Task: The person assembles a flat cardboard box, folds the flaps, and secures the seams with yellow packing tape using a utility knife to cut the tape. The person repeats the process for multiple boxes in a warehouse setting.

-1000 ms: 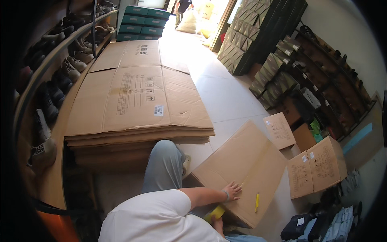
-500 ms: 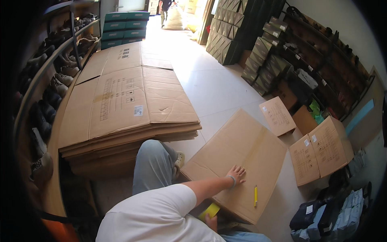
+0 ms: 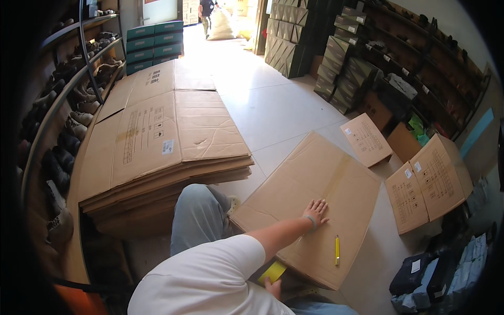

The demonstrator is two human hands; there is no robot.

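Note:
My left hand (image 3: pixel 316 211) lies flat, fingers spread, on top of a large brown cardboard box (image 3: pixel 294 184). A strip of tape runs along the box's upper face, and a band circles my left wrist. On the same face, nearer to me, rests a yellow utility knife (image 3: pixel 337 250), apart from the hand. Low in the view, beside the box's near side, my right hand (image 3: pixel 273 287) grips a roll of yellow tape (image 3: pixel 272 273). Its forearm is out of sight, and part of the roll is hidden behind my white sleeve.
Flattened cartons (image 3: pixel 210 123) are stacked at left, beside a shoe rack (image 3: pixel 73 105). Smaller cartons (image 3: pixel 430 178) stand at right, above dark and grey bagged packages (image 3: pixel 436 278). Shoe boxes (image 3: pixel 286 42) rise at the back. A person (image 3: pixel 206 16) is by a large sack in the doorway.
The view has shifted slightly. My left hand has slid a little farther away across the box top, still flat. My right hand keeps hold of the tape roll.

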